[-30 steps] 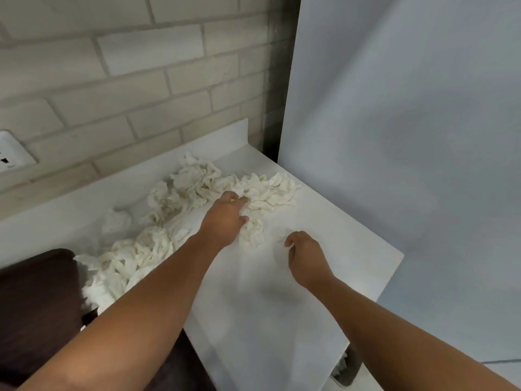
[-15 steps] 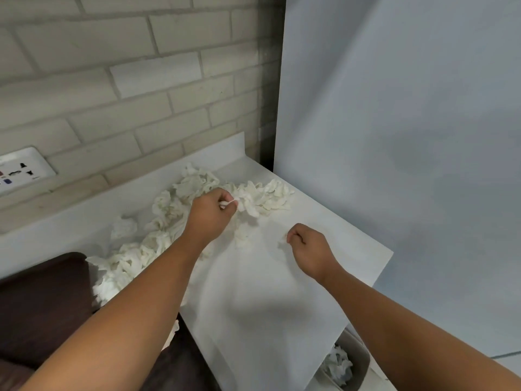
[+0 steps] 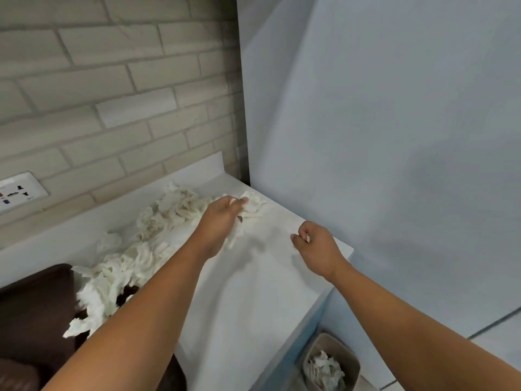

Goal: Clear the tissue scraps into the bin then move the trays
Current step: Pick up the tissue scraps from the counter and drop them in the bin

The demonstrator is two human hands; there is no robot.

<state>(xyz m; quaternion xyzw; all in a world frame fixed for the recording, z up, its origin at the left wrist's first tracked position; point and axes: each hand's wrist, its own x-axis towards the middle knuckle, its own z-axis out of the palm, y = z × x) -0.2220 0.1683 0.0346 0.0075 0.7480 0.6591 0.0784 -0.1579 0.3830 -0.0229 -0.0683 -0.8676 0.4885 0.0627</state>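
Note:
White tissue scraps (image 3: 169,210) lie in a long heap across the back of the white counter (image 3: 253,292), running from the far corner down to the left edge. My left hand (image 3: 222,218) grips a bunch of scraps at the right end of the heap, with some hanging below the fingers. My right hand (image 3: 315,246) hovers over the counter near its right edge, fingers curled, pinching a small white scrap. A beige bin (image 3: 329,362) stands on the floor below the counter's right edge, with tissue scraps inside. No trays are in view.
A dark brown cushion or seat (image 3: 33,314) sits at the lower left, with scraps spilling onto it. A brick wall with a socket plate (image 3: 19,193) runs behind the counter. A pale wall closes off the right side.
My left hand closed on a bunch of scraps and shifted toward the far right end of the heap. The right hand stayed curled near the right edge. The view tilted, showing the bin.

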